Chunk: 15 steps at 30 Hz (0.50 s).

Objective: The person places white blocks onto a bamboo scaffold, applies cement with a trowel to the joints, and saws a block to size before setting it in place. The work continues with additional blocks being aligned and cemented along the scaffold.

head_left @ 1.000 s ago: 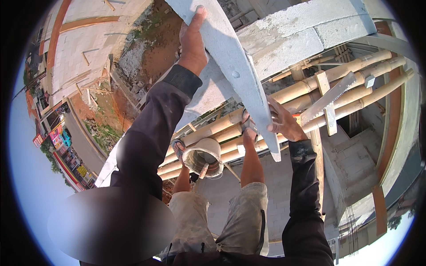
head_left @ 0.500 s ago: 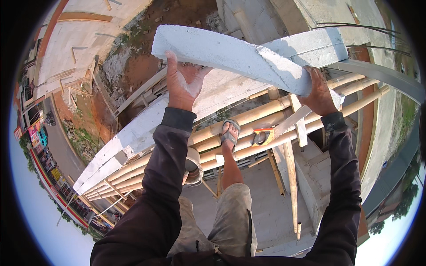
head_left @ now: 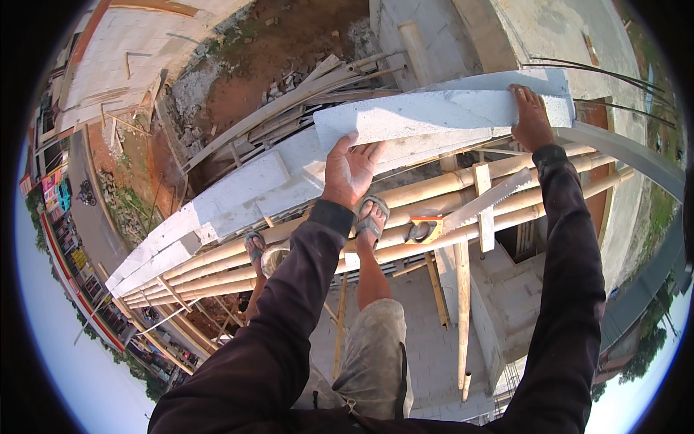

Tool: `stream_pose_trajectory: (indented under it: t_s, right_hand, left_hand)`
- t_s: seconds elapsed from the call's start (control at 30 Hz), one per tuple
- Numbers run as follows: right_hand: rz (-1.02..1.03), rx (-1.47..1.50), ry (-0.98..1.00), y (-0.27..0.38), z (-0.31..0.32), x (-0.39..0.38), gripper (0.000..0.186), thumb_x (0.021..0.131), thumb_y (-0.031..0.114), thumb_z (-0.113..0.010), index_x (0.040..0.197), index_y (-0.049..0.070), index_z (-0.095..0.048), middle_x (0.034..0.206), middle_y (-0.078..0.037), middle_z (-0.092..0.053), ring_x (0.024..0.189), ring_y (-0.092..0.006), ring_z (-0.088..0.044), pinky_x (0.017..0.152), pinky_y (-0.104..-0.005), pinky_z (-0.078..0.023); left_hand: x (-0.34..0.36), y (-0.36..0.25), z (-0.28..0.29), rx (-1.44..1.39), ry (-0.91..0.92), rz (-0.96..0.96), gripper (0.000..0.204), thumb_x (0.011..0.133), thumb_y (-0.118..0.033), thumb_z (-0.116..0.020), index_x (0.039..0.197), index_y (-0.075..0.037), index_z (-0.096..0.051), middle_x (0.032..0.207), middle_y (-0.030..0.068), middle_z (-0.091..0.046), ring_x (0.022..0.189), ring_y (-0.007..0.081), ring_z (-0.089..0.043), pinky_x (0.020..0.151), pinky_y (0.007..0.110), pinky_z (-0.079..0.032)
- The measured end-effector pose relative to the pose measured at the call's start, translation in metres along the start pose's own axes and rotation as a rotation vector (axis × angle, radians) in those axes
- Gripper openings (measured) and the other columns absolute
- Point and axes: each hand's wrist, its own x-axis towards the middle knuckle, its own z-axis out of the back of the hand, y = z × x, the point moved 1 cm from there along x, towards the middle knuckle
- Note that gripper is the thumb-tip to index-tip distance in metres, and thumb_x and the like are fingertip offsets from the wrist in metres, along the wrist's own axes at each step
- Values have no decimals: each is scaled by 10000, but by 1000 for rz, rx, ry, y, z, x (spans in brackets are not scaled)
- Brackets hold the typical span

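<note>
A long, pale aerated concrete block (head_left: 434, 116) lies across both my hands at the top of the block wall (head_left: 238, 192). Its left end rests against my left hand (head_left: 350, 171), palm up, with the thumb at the lower corner and the fingers at the underside. My right hand (head_left: 531, 119) is closed over the block's right end, fingers on the upper face. Behind it, another pale block (head_left: 557, 78) partly shows; I cannot tell whether the two touch. A handsaw (head_left: 463, 213) with an orange and black handle lies on the bamboo poles, nearer than the block.
My sandalled feet stand on bamboo scaffold poles (head_left: 426, 192) along the wall. A wooden crosspiece (head_left: 483, 206) crosses them under the saw blade. A bucket (head_left: 275, 259) is partly behind my left arm. Thin rods (head_left: 600, 69) jut out at right. Rubble and planks lie below.
The block has swung level and moved nearer the wall top, its left end going right and down. My left hand moved right and lower; my right hand rose and shifted over its end.
</note>
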Motion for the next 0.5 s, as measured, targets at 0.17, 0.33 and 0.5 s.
stream_pose_trajectory:
  t_s: [0.17,0.33,0.5]
  right_hand:
    - [42,5,-33,-9,-16,2,779,688,-138,-592,1429,51,-449,1461,-161,-472,1397,-350,-412,1172,-451,-341]
    - [-47,-121,-48,2,-23,-4,811,712,-141,-595,1473,86,-428,1524,-148,-420,1438,-345,-372,1159,-466,-374]
    - [-222,12,-331,19,-38,-55,515,856,70,-677,1358,114,-569,1553,-119,-418,1427,-353,-397,1148,-454,-379]
  left_hand:
    - [-18,2,10,135,-140,164,292,939,-117,-610,1094,29,-412,1432,385,-372,1388,527,-355,1202,569,-338]
    - [-63,-7,5,647,-26,299,618,973,-257,-650,1388,143,-426,1413,325,-482,1318,385,-511,1152,452,-405]
    - [-172,-87,32,1520,91,77,418,911,-169,-724,1259,29,-603,1136,155,-701,1132,229,-657,948,378,-532]
